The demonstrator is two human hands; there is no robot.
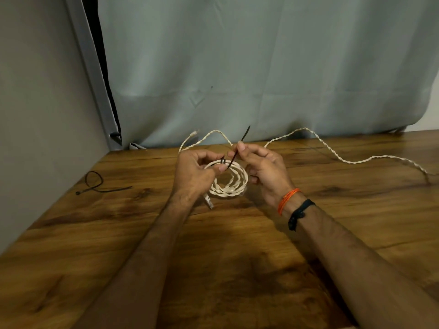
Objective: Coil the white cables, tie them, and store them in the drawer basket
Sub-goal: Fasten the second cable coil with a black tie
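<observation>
A white twisted cable wound into a coil [231,185] is held just above the wooden table. My left hand [194,172] pinches the coil's top left, where the head of a black cable tie [237,151] wraps around the strands. My right hand [263,169] grips the tie's tail between thumb and forefinger, and the tip points up and away. A plug end of the coil [209,201] hangs down below my left hand. A second white twisted cable [332,151] lies loose across the far right of the table. No drawer basket is in view.
A spare black cable tie [96,185], looped, lies on the wooden table [213,257] at the left. A grey-green curtain [261,67] hangs behind the table's far edge, and a grey wall [35,115] runs along the left side.
</observation>
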